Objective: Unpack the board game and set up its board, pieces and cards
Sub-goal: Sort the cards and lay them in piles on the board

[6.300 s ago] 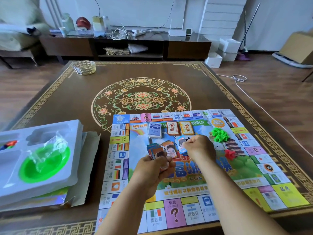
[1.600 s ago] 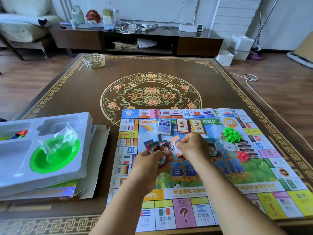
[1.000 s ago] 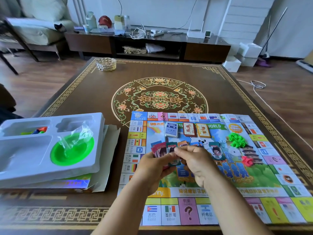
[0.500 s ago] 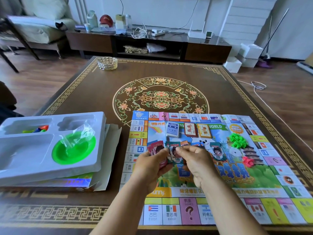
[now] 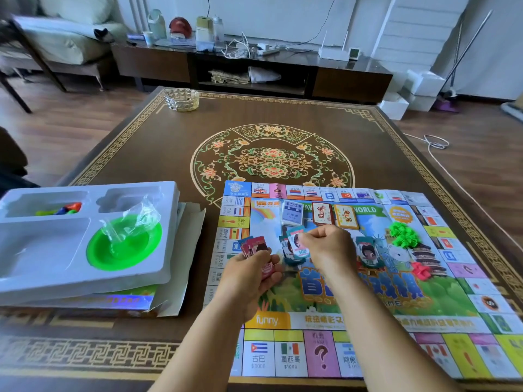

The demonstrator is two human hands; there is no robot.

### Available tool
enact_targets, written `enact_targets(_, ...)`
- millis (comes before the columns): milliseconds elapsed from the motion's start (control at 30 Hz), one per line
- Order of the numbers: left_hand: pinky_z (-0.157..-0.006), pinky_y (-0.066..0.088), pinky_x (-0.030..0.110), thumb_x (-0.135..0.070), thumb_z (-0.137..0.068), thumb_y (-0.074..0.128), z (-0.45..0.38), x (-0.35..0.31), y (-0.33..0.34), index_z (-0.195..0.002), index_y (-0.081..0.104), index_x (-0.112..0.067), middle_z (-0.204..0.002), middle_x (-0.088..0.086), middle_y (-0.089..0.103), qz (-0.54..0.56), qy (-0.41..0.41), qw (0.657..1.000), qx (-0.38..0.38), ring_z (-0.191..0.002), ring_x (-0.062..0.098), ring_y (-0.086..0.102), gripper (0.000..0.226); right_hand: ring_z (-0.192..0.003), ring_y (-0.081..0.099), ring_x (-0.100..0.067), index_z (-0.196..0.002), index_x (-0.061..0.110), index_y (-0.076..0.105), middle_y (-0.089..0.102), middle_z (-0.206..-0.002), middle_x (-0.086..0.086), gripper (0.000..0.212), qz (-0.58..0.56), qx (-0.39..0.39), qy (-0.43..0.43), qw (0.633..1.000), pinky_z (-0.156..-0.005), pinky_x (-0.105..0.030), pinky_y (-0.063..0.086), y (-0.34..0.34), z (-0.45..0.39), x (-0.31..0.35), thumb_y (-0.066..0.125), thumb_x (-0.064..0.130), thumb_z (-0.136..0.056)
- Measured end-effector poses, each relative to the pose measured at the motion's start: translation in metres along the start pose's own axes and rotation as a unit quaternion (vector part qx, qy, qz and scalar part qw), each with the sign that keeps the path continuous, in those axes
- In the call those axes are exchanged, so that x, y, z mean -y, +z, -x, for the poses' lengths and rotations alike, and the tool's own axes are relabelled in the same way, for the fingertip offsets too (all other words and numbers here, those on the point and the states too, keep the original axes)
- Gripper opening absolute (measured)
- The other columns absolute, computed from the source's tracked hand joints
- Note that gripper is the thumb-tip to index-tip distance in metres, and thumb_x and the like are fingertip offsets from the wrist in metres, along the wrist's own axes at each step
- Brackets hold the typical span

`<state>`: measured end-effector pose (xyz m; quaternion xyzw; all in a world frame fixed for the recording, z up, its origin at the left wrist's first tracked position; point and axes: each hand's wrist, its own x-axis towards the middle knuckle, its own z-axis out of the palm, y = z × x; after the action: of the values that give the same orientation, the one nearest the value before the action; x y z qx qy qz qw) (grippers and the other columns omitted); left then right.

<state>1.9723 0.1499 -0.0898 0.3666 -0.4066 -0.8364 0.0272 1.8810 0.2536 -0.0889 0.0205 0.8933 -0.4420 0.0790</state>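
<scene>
White moulded plastic is forming the tray [image 5: 85,281] to my left, sitting on the flattened game box [image 5: 119,302] on the table [image 5: 169,154]. Its round well is holding a green bowl [image 5: 124,246] with a crumpled clear bag [image 5: 133,222] in it, its far-left pocket is holding a few coloured pawns [image 5: 63,209], and its large near compartment is showing only bare plastic.

The game board [image 5: 325,315] is lying flat in front of me, its long axis running left to right, its near edge close to the table's edge. My left hand [image 5: 252,281] is gripping a fan of red-backed cards [image 5: 253,247] between curled fingers and thumb, the cards pointing up and away from me. My right hand [image 5: 329,247] is pinching a single teal card [image 5: 297,246] upright, its long axis roughly vertical, just over a small pile on the board.

Beyond my hands three decks are lying side by side: a blue deck [image 5: 293,213], a red deck [image 5: 322,213] and a yellow deck [image 5: 345,216], each with its long axis running away from me. Another card stack [image 5: 368,251] is sitting right of my wrist. Green houses [image 5: 402,236] and red pieces [image 5: 421,271] are heaped further right.
</scene>
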Motion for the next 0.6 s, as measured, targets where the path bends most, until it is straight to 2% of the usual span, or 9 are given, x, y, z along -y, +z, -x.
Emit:
enact_targets(67, -0.063, 0.056, 0.025, 0.001, -0.093, 0.048, 0.000, 0.000, -0.001, -0.090, 0.056, -0.001, -0.082, 0.013, 0.065, 0.000, -0.005, 1.000, 0.001, -0.069, 0.020, 0.063, 0.009, -0.070, 0.059, -0.019, -0.075, 0.018, 0.061, 0.063, -0.071, 0.004, 0.017, 0.046, 0.002, -0.010, 0.999, -0.060, -0.026, 0.042, 0.012, -0.003, 0.000, 0.069, 0.032, -0.082)
enact_targets(200, -0.075, 0.055, 0.029, 0.003, -0.094, 0.046, 0.001, 0.001, 0.000, -0.092, 0.057, -0.001, -0.083, 0.013, 0.065, 0.007, 0.000, 1.000, 0.010, -0.073, 0.021, 0.064, 0.012, -0.075, 0.055, -0.019, -0.079, 0.019, 0.059, 0.062, -0.079, 0.004, 0.017, 0.166, -0.018, -0.045, 0.985, -0.058, -0.025, 0.036, 0.026, -0.002, -0.003, 0.064, 0.033, -0.086)
enact_targets(267, -0.074, 0.055, 0.028, 0.002, -0.094, 0.047, 0.001, 0.001, 0.000, -0.092, 0.058, 0.000, -0.080, 0.012, 0.066, 0.001, 0.009, 1.000, 0.017, -0.073, 0.021, 0.064, 0.012, -0.087, 0.055, -0.023, -0.078, 0.020, 0.060, 0.063, -0.088, 0.001, 0.017, 0.213, -0.036, -0.072, 0.974, -0.064, -0.028, 0.043, 0.029, -0.002, -0.008, 0.062, 0.035, -0.087)
enact_targets(333, -0.072, 0.056, 0.028, 0.000, -0.093, 0.051, 0.002, 0.002, -0.001, -0.091, 0.060, 0.000, -0.078, 0.012, 0.067, -0.013, 0.017, 1.000, 0.021, -0.072, 0.021, 0.066, 0.009, -0.097, 0.050, -0.024, -0.080, 0.021, 0.061, 0.056, -0.092, 0.000, 0.017, 0.235, -0.046, -0.092, 0.967, -0.070, -0.029, 0.041, 0.027, 0.000, -0.011, 0.063, 0.036, -0.086)
enact_targets(400, -0.070, 0.057, 0.029, -0.003, -0.091, 0.057, 0.003, 0.002, -0.002, -0.088, 0.061, -0.001, -0.078, 0.013, 0.069, -0.022, 0.023, 0.999, 0.019, -0.072, 0.022, 0.067, 0.005, -0.089, 0.050, -0.020, -0.077, 0.022, 0.060, 0.053, -0.085, 0.002, 0.020, 0.172, -0.040, -0.108, 0.978, -0.066, -0.027, 0.038, 0.021, 0.005, -0.010, 0.064, 0.040, -0.084)
enact_targets(467, -0.062, 0.059, 0.025, -0.004, -0.087, 0.062, 0.003, 0.001, -0.002, -0.086, 0.062, -0.004, -0.075, 0.011, 0.070, -0.025, 0.030, 0.999, 0.017, -0.069, 0.021, 0.068, 0.001, -0.073, 0.054, -0.018, -0.074, 0.015, 0.061, 0.057, -0.072, 0.002, 0.029, 0.002, 0.029, -0.083, 0.996, -0.060, -0.027, 0.038, 0.013, 0.015, -0.005, 0.064, 0.042, -0.084)
enact_targets(533, -0.055, 0.057, 0.022, -0.003, -0.084, 0.065, 0.006, 0.001, -0.001, -0.086, 0.063, -0.004, -0.071, 0.010, 0.070, -0.034, 0.034, 0.999, 0.023, -0.064, 0.019, 0.068, 0.003, -0.067, 0.054, -0.016, -0.075, 0.008, 0.065, 0.061, -0.069, -0.002, 0.031, -0.132, 0.121, -0.029, 0.983, -0.056, -0.024, 0.041, 0.004, 0.030, 0.000, 0.065, 0.037, -0.086)
enact_targets(600, -0.054, 0.056, 0.021, -0.001, -0.083, 0.067, 0.009, 0.003, 0.001, -0.088, 0.065, -0.003, -0.072, 0.011, 0.070, -0.055, 0.036, 0.997, 0.042, -0.064, 0.020, 0.068, 0.006, -0.072, 0.059, -0.015, -0.073, 0.013, 0.067, 0.067, -0.074, -0.002, 0.018, -0.193, 0.170, 0.011, 0.966, -0.058, -0.021, 0.045, 0.001, 0.041, -0.003, 0.069, 0.027, -0.084)
